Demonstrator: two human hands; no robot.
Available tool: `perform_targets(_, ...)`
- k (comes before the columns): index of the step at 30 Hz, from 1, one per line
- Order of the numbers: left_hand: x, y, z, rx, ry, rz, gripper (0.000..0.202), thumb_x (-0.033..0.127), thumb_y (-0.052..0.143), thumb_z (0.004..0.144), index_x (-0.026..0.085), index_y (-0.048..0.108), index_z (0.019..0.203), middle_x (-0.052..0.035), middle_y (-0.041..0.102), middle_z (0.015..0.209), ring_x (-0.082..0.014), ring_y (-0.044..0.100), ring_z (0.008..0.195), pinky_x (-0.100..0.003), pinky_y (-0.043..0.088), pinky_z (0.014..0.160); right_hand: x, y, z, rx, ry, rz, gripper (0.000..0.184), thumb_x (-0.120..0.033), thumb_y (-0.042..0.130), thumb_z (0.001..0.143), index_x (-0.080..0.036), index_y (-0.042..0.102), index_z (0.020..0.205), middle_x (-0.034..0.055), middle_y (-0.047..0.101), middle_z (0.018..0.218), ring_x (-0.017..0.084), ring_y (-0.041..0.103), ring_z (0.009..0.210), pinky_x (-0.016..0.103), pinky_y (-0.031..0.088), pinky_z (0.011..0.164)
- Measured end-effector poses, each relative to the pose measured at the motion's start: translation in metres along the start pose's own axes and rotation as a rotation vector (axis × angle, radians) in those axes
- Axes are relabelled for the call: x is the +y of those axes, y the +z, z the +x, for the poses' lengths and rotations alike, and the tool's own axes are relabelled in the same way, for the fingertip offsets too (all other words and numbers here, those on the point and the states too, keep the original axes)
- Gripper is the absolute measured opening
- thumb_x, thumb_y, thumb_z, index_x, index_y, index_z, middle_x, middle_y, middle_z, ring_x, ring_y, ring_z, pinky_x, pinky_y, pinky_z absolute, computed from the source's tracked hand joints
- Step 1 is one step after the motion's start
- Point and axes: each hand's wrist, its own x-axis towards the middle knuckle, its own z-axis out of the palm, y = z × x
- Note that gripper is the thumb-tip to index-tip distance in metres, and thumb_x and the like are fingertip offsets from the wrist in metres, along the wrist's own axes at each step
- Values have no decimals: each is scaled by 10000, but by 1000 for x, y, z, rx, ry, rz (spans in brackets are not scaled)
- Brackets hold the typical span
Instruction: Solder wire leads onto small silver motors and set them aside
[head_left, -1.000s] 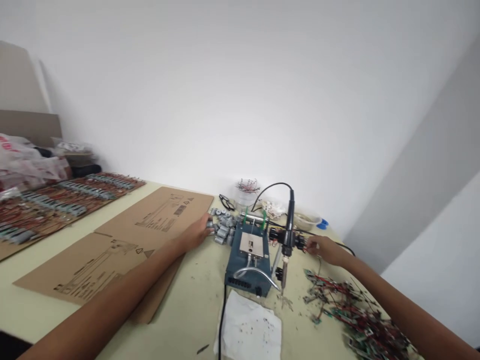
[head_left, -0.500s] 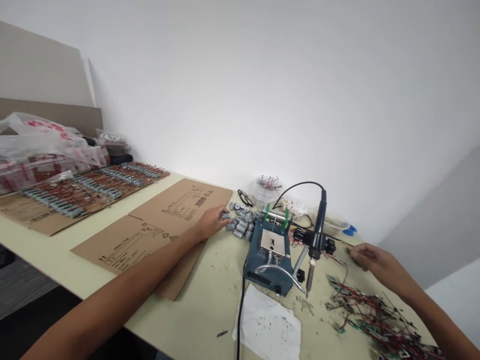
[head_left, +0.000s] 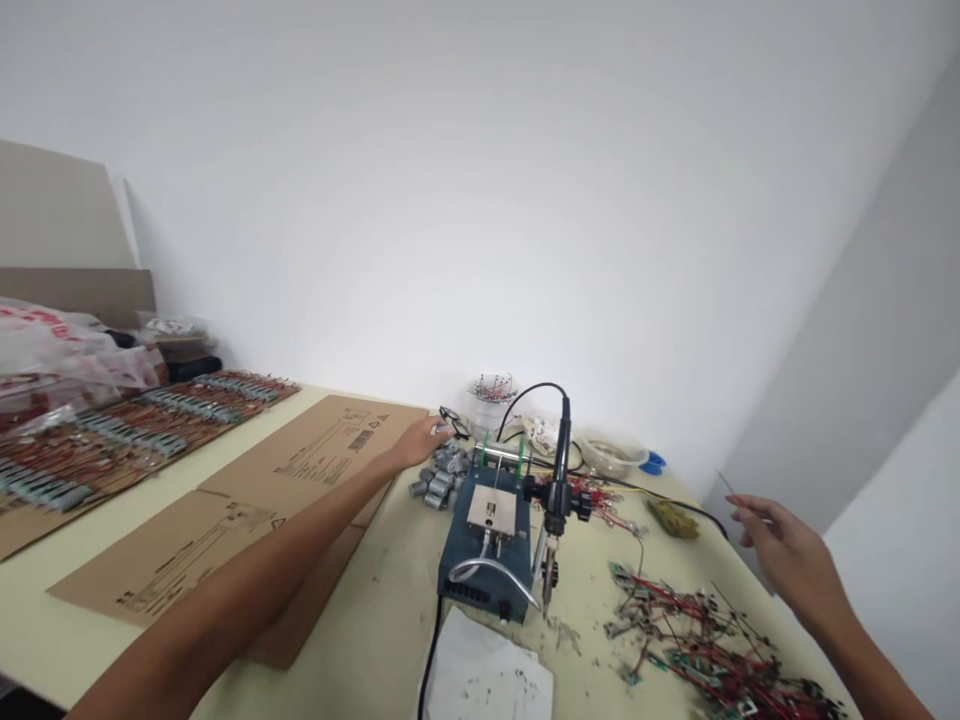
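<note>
My left hand (head_left: 414, 443) is closed with its fingertips round a small grey motor (head_left: 439, 429), mostly hidden by the fingers. It hovers just above and left of a heap of similar motors (head_left: 439, 480). Over the table's right edge, my right hand (head_left: 787, 552) pinches a thin, straight, wire-like piece (head_left: 724, 483) that points up and left. A blue soldering station (head_left: 469, 560) stands between my hands, its soldering iron (head_left: 559, 480) clamped upright, tip down. Below my right hand lies a tangle of red wires with small green circuit boards (head_left: 705, 640).
Flat cardboard (head_left: 300, 450) covers the left of the table, beyond it rows of wired motors (head_left: 161, 435). At the back stand a tub of wires (head_left: 491, 400) and a shallow bowl (head_left: 611, 455). A yellowish sponge (head_left: 673, 519) lies at right; a stained white cloth (head_left: 487, 670) lies in front.
My right hand has lifted from near the sponge and moved right, the thin piece now showing in its fingers. My left hand has risen from the motor heap. The view has shifted right.
</note>
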Motion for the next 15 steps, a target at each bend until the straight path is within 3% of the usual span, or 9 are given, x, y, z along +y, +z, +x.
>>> perform_targets(4,9,14,14,-78,-14,-42,330,396,661,1008,178,660,1256,-97,682,1255,-245,690,1044,-449,603,899,-3,-2,-3,-37,54,-37,356,-480,569,1050,-170,688,1178,20,708,884,138,650,664,287,561,594)
perform_targets(8,5,22,-3,-84,-83,-90,348,401,661,1007,173,652,1269,-98,679,1258,-250,689,1050,-456,601,900,-11,-5,-5,-37,72,-42,342,-458,583,1047,-163,692,1180,19,712,897,163,681,737,343,591,705)
perform_targets(11,1,19,-19,-35,-138,-142,345,403,660,1009,168,658,1262,-97,687,1250,-252,694,1050,-460,602,907,-17,-7,-5,-36,62,-25,320,-440,597,1043,-168,691,1182,26,721,938,162,683,750,355,598,734)
perform_targets(15,-2,4,-34,112,-191,-219,348,408,651,1014,169,661,1266,-105,682,1284,-266,684,1110,-489,586,955,-21,-7,-6,-3,40,11,290,-406,602,1046,-168,681,1191,36,722,990,156,678,759,355,602,745)
